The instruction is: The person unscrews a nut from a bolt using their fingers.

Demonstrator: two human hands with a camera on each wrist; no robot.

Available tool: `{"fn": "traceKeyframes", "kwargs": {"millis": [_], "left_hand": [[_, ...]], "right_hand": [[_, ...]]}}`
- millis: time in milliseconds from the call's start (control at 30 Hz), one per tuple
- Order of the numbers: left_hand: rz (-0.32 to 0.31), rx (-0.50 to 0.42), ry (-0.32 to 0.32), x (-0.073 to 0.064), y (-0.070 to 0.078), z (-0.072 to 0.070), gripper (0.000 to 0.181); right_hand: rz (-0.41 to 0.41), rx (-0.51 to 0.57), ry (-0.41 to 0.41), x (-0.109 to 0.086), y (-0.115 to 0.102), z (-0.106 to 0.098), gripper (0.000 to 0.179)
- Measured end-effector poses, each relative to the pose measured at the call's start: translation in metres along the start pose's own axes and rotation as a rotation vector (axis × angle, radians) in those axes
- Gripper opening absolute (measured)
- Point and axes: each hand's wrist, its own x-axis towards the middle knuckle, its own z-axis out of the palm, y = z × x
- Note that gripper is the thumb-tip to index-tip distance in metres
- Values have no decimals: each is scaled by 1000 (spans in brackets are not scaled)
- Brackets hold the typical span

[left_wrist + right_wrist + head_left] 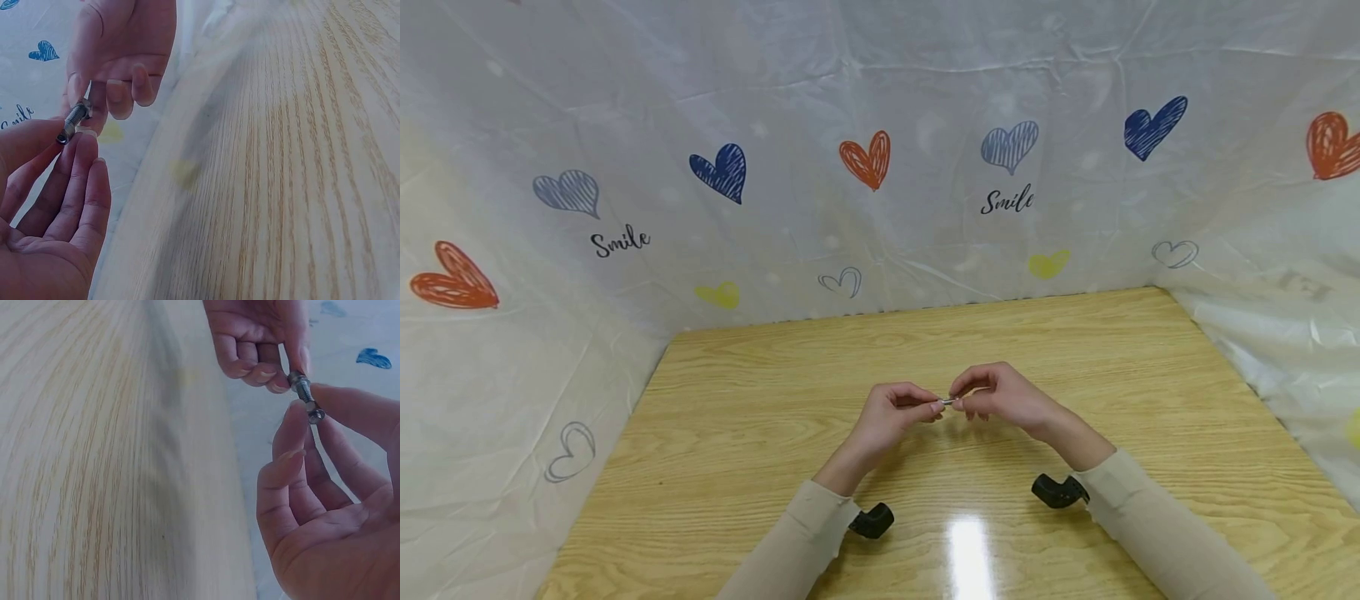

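A small silver metal bolt [947, 402] is held between both hands above the table. My left hand [883, 418] pinches its left end with thumb and fingertips. From the other side, my right hand [1009, 402] pinches the right end. Threads show along the middle of the bolt [75, 117] in the left wrist view, with a wider nut-like piece [87, 106] near the right hand's fingertips. The right wrist view shows a thicker rounded head [295, 377] at the left hand's fingers and the nut-like piece [316, 416] by the right thumb and fingers.
Below the hands spreads a light wood-grain table [760, 400]. White sheeting [790, 225] printed with hearts and "Smile" hangs behind it and at both sides. Black curved mounts [872, 521] stick out from both beige sleeves [805, 533] at the wrists.
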Motion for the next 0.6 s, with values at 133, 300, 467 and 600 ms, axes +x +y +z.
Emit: {"fn": "traceKeyframes", "kwargs": {"millis": [133, 300, 467, 600], "left_hand": [[0, -5, -2, 0, 0, 0, 14], [1, -4, -3, 0, 0, -1, 14], [3, 10, -3, 0, -1, -1, 14], [6, 8, 2, -1, -1, -2, 14]], "right_hand": [[13, 12, 5, 0, -1, 0, 33], [43, -34, 22, 2, 0, 2, 34], [58, -59, 6, 3, 0, 3, 37], [44, -34, -1, 2, 0, 3, 28]]}}
